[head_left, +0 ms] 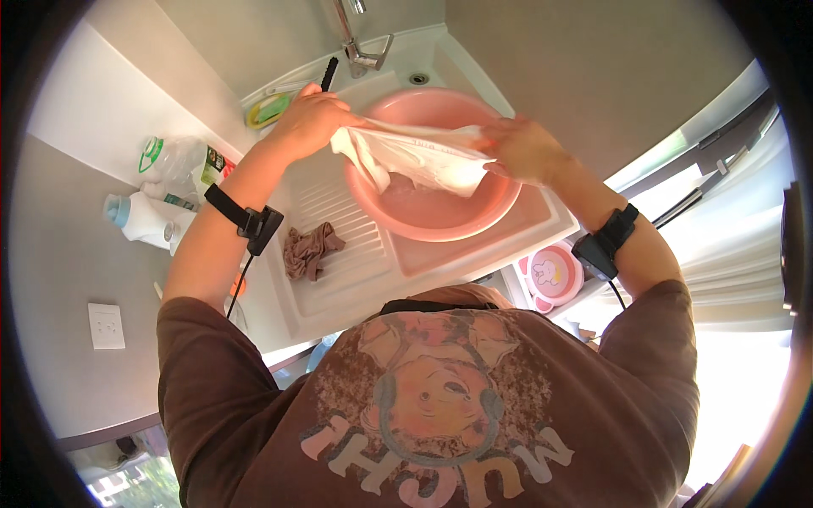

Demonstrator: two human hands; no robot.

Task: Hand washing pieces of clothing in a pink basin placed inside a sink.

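A white piece of clothing (423, 157) is stretched between my two hands over a large pink basin (432, 227). My left hand (312, 117) grips its left end, with the fingers closed on the fabric. At the other end, my right hand (527, 151) pinches the right edge, its fingertips slightly blurred. The garment sags in the middle and hides part of the basin, which holds cloudy water (415, 206). A crumpled brown cloth (312, 248) lies on the ribbed washboard (351, 275) of the sink, left of the basin.
Behind the basin stand a chrome faucet (357, 56) and a drain (418, 79). A soap dish (269, 108) sits at the back left near a black handle (329, 74). Further left are a clear jug (179, 161) and a white bottle (146, 218). A small pink basin (555, 273) is lower right.
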